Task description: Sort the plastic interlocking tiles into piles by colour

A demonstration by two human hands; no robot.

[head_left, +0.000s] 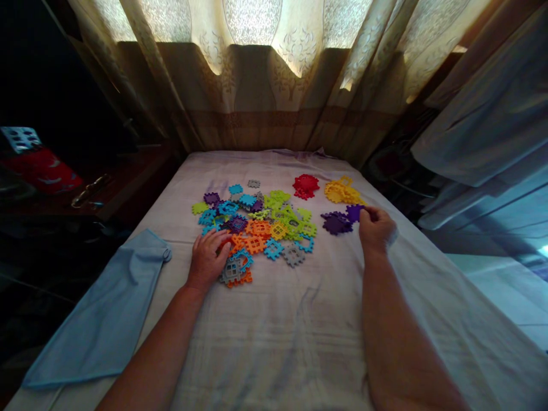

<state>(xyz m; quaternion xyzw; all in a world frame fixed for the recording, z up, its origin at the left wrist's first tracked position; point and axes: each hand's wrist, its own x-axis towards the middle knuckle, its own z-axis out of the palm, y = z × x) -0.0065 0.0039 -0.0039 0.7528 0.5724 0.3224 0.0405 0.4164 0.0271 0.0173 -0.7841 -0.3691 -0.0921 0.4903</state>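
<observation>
A mixed heap of toothed, square plastic building tiles in blue, green, orange, grey, purple and yellow lies mid-table. At its near left edge my left hand rests with fingers stretched over the tiles, next to orange ones; thumb and forefinger are apart. My right hand is closed in a pinch on a purple tile, at the right of a small group of dark purple tiles. Just behind it sits a group of yellow tiles. Red tiles form another cluster to the left of the yellow ones.
A pale checked sheet covers the table. On the left edge lies a folded light blue cloth. Patterned curtains hang at the back. White fabric hangs at right. A dark wooden side table stands left.
</observation>
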